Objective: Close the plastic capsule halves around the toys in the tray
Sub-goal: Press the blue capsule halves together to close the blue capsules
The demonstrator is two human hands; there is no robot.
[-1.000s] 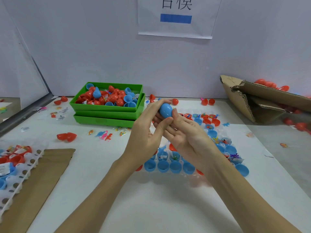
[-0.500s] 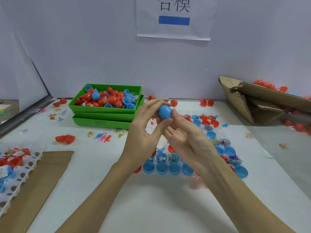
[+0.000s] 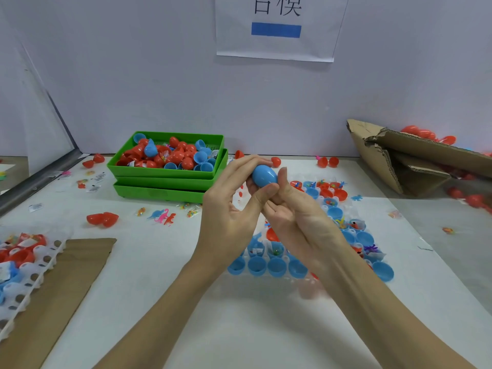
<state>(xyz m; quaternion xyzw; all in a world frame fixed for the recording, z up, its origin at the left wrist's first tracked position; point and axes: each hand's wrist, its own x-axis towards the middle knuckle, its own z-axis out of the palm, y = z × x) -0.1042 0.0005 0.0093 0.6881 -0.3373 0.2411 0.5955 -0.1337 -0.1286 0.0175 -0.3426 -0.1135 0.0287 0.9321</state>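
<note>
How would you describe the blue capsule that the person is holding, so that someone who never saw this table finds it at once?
Start from the stacked green trays at the back of the white table; just to their right, both hands meet in the air. The left hand and right hand pinch a blue egg-shaped capsule between their fingertips. Unlike the open blue cups in the clear tray below, it is closed and lifted.

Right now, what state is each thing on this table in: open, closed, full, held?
Blue capsule: closed, held up between both hands.
Left hand: fingers and thumb pinch the capsule.
Right hand: cradles the capsule from below.
Clear tray: holds open blue and red halves, some with toys inside.
Green bin: heaped with loose red and blue halves, stacked on another.
Cardboard box: tipped over, torn.
Red capsule: open, lying on the table.
</note>
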